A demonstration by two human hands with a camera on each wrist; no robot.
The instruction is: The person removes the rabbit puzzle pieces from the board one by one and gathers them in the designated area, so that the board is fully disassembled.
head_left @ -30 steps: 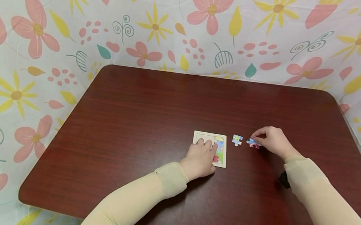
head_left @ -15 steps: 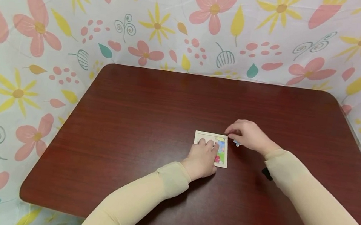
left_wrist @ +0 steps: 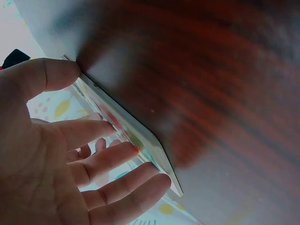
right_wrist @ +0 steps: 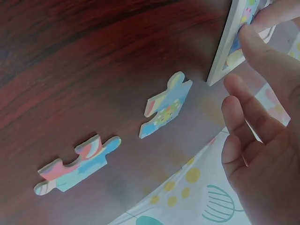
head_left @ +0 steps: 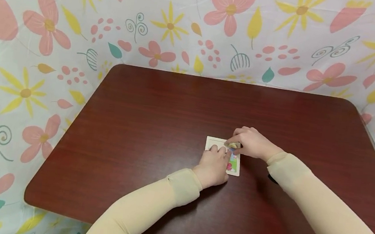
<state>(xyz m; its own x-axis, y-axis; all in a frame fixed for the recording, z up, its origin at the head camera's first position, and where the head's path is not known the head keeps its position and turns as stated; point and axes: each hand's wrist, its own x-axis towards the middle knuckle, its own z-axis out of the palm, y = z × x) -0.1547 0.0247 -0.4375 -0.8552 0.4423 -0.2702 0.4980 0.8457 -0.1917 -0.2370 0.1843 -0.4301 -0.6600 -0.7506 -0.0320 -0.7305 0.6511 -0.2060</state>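
Note:
A small square wooden puzzle tray [head_left: 211,139] lies on the table, with colourful pieces along its right side. My left hand [head_left: 212,168] rests on it, fingers extended over its left and middle; in the left wrist view its fingertips [left_wrist: 149,168] meet the tray's face. At the tray's upper right corner, the thumb and index finger of my right hand [head_left: 255,143] are on either side of a yellow-topped jigsaw piece [right_wrist: 234,57], pinching it. Two loose jigsaw pieces show in the right wrist view: one with a yellow smiling figure [right_wrist: 166,117], another pink and blue [right_wrist: 82,168].
The dark red-brown table [head_left: 160,105] extends around the tray on all sides. Behind it hangs a white cloth [head_left: 185,22] printed with flowers. In the head view, my right hand and forearm cover the loose pieces.
My right hand has left the pink and blue piece on the table and moved left to the tray's upper right corner. My left hand stays on the tray; the head view has shifted slightly.

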